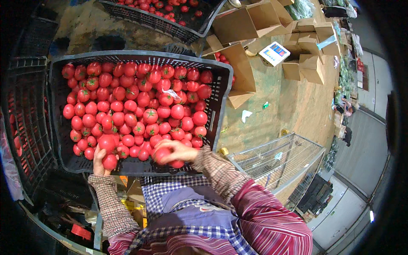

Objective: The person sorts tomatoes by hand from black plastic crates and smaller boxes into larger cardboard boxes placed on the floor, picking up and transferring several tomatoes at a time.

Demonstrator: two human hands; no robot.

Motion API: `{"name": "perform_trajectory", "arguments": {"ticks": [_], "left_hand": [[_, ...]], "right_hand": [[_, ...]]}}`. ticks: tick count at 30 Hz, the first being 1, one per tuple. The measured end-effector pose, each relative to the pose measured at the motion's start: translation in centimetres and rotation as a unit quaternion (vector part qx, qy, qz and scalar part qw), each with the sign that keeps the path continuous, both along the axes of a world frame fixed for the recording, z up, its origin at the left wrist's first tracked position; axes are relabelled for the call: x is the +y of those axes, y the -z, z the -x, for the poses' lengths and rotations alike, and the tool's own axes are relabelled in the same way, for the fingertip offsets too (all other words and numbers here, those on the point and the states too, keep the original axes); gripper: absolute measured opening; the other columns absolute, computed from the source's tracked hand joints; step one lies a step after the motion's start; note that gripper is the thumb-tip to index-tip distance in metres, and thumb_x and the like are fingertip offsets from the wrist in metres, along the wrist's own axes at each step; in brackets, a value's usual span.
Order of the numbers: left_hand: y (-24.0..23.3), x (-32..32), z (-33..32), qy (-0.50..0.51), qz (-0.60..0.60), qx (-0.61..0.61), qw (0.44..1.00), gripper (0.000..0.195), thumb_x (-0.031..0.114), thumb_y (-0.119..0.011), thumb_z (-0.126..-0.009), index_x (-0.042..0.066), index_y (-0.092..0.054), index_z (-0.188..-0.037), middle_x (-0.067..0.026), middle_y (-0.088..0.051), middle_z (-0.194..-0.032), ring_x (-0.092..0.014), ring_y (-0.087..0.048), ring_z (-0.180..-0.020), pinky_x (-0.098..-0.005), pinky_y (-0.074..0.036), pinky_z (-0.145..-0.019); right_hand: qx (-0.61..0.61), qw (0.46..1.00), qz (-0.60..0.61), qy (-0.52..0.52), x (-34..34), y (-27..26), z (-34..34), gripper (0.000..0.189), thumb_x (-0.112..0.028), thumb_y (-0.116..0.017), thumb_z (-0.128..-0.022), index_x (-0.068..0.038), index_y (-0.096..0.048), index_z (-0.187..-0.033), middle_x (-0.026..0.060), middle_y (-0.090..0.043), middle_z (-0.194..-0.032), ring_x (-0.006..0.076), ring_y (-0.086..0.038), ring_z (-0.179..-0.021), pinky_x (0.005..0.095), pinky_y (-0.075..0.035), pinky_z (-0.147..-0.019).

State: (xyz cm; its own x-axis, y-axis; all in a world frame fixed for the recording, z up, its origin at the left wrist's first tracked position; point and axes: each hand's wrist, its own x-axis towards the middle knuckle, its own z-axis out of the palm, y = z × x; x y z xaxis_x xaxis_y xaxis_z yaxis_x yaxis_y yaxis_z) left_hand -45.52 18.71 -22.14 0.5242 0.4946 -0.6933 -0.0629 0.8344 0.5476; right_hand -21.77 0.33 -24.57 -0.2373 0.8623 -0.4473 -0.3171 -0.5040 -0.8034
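Observation:
A large black plastic crate (pixel 140 54) full of red tomatoes (pixel 130 105) stands right before me. At its near left side, my left hand (pixel 100 161) holds two tomatoes, one red tomato (pixel 106 143) above a smaller tomato (pixel 109 162). My right hand (pixel 178 150) reaches over the near edge with its fingers curled around a tomato (pixel 162 155); it is slightly blurred. Another tomato (pixel 177 163) lies under that wrist. Some tomatoes carry green calyxes. A scrap of white plastic (pixel 172 94) rests on the fruit at the right of the crate.
Beyond stands another tomato crate (pixel 153 19). To the right are open cardboard boxes (pixel 236 25), a white digital scale (pixel 274 53) and a wire cage cart (pixel 277 159). A tall slatted crate (pixel 28 127) borders the left side. White scrap (pixel 245 115) lies on the floor.

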Motion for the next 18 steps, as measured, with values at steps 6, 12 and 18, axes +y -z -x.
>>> {"name": "perform_trajectory", "arguments": {"ticks": [6, 12, 18], "left_hand": [[-4.9, -4.1, -10.8, -0.091, 0.146, -0.238, 0.956, 0.072, 0.047, -0.059, -0.069, 0.009, -0.035, -0.125, -0.0208, -0.041, -0.121, -0.049, -0.051, -0.090, -0.0458, -0.054, -0.054], [-6.8, -9.1, -22.4, -0.037, 0.246, -0.338, 0.908, 0.078, 0.055, -0.054, -0.071, 0.003, -0.033, -0.125, -0.0316, -0.028, -0.129, -0.056, -0.043, -0.101, -0.0515, -0.053, -0.055], [-5.5, -13.7, -32.5, 0.028, 0.284, -0.327, 0.901, 0.069, 0.053, -0.047, -0.077, 0.004, -0.033, -0.125, -0.0309, -0.029, -0.128, -0.052, -0.049, -0.096, -0.0500, -0.054, -0.056]], "right_hand": [[0.435, 0.772, 0.167, 0.432, -1.6, -7.5, -7.5, 0.065, -0.061, -0.044, -0.073, -0.012, -0.043, -0.116, 0.0166, -0.048, -0.112, 0.0366, -0.054, -0.083, 0.0320, -0.046, -0.042], [0.521, 0.684, 0.050, 0.508, -5.2, -8.1, -13.4, 0.070, -0.068, -0.038, -0.073, -0.007, -0.046, -0.106, 0.0104, -0.052, -0.103, 0.0298, -0.056, -0.087, 0.0416, -0.049, -0.048], [0.427, 0.711, 0.013, 0.558, -10.8, -6.9, -20.5, 0.068, -0.068, -0.044, -0.072, -0.010, -0.047, -0.108, 0.0181, -0.046, -0.118, 0.0365, -0.052, -0.099, 0.0410, -0.050, -0.046]]}}
